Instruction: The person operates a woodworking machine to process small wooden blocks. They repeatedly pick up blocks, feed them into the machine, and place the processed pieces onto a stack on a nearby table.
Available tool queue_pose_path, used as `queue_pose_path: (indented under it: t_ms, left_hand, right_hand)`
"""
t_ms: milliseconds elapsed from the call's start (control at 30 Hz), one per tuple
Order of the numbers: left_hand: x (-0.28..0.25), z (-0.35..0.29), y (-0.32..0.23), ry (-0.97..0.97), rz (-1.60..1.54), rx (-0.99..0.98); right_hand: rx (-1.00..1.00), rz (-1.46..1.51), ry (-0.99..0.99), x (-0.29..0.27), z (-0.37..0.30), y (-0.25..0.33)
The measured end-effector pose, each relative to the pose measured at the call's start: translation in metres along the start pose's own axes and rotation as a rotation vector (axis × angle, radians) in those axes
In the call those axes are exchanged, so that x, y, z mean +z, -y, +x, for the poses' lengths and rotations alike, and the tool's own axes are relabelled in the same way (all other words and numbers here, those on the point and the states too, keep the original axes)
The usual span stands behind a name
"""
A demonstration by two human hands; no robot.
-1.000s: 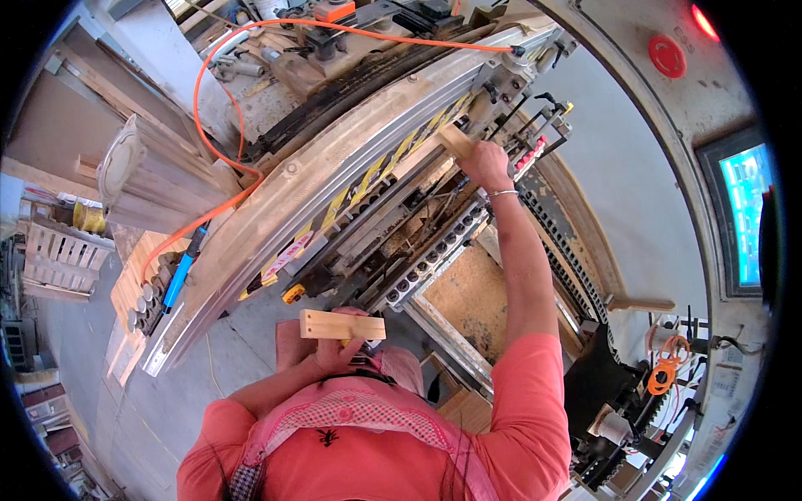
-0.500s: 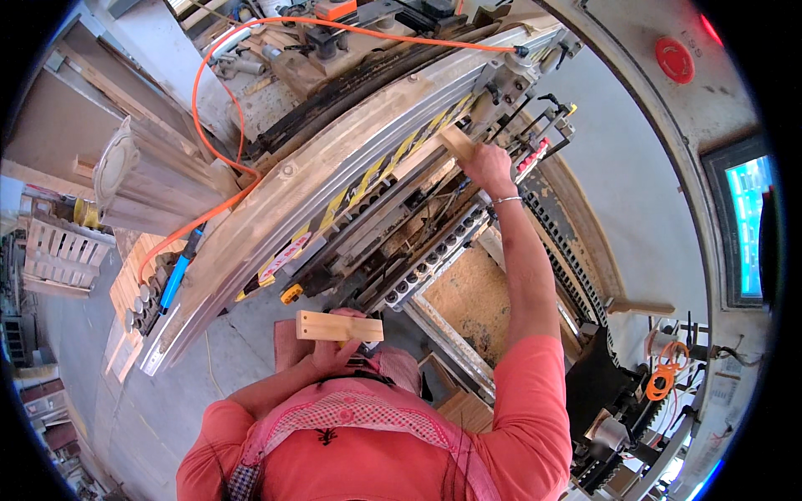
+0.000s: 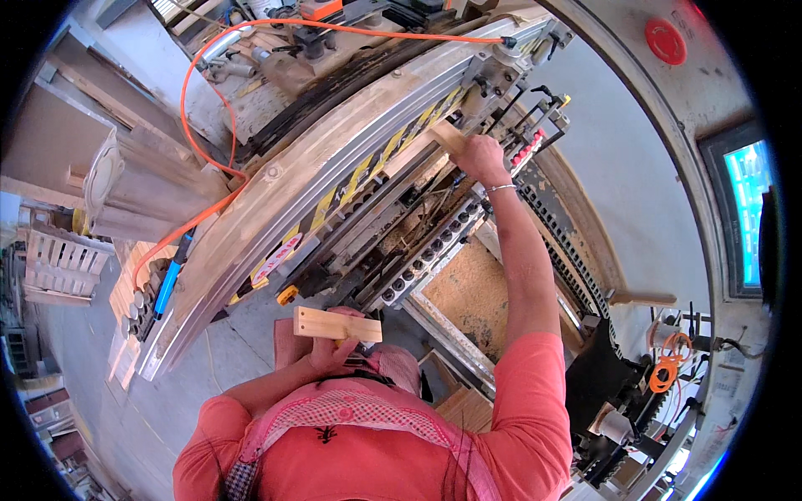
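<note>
Close to my body, my left hand (image 3: 328, 354) is closed around a short pale wooden block (image 3: 336, 324). Small dark holes show near the block's left end and at its right end. My right arm reaches far forward over the machine. There my right hand (image 3: 483, 160) grips the end of another pale wooden piece (image 3: 448, 139), its fingers partly hidden from above. This piece lies beside the yellow-and-black striped rail (image 3: 359, 184). Below my right hand runs a row of round black-and-white fittings (image 3: 428, 254) along the machine bed.
An orange air hose (image 3: 189, 108) loops over the long metal beam (image 3: 276, 170) and leads toward a blue air gun (image 3: 168, 288). A sawdust-covered panel (image 3: 468, 301) lies under my right forearm. At right are a red push button (image 3: 666, 42) and a lit screen (image 3: 748, 217).
The view has shifted slightly. Both hands keep hold of their wooden pieces in nearly the same places.
</note>
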State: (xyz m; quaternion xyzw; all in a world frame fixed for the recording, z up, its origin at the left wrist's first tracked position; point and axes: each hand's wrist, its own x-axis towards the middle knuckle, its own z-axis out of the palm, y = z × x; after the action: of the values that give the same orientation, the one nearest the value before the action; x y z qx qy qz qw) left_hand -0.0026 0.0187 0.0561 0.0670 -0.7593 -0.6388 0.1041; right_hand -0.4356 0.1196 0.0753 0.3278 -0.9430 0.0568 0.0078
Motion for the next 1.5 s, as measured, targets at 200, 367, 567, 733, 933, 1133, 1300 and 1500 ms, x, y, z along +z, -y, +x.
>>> queue_pose_path:
  t_ms: [200,367,567,733,933,1133,1300,1500]
  left_hand:
    - [0.002,-0.002,0.008,-0.015,0.002,-0.007]
    - [-0.004,0.008,-0.01,0.058,0.319,0.139]
    - [0.004,0.0,0.007,-0.028,0.037,0.131]
    - [0.004,-0.009,0.02,-0.004,0.013,0.121]
    - [0.004,-0.014,0.034,-0.02,0.016,0.078]
    - [0.006,-0.009,0.021,-0.062,-0.048,0.052]
    - [0.006,-0.01,0.033,-0.058,-0.072,0.111]
    - [0.003,-0.007,0.021,-0.06,0.066,0.147]
  right_hand:
    - [0.044,-0.005,0.057,-0.004,0.001,0.006]
    - [0.035,-0.007,0.046,0.0,0.002,0.003]
    - [0.029,-0.011,0.039,0.0,0.0,0.005]
    - [0.033,-0.013,0.049,0.002,0.001,0.005]
    - [0.024,-0.045,0.036,-0.005,-0.004,0.012]
    - [0.059,-0.059,0.089,-0.008,-0.005,0.015]
    - [0.055,-0.12,0.141,-0.008,-0.004,0.019]
    - [0.135,-0.163,0.165,-0.006,-0.002,0.023]
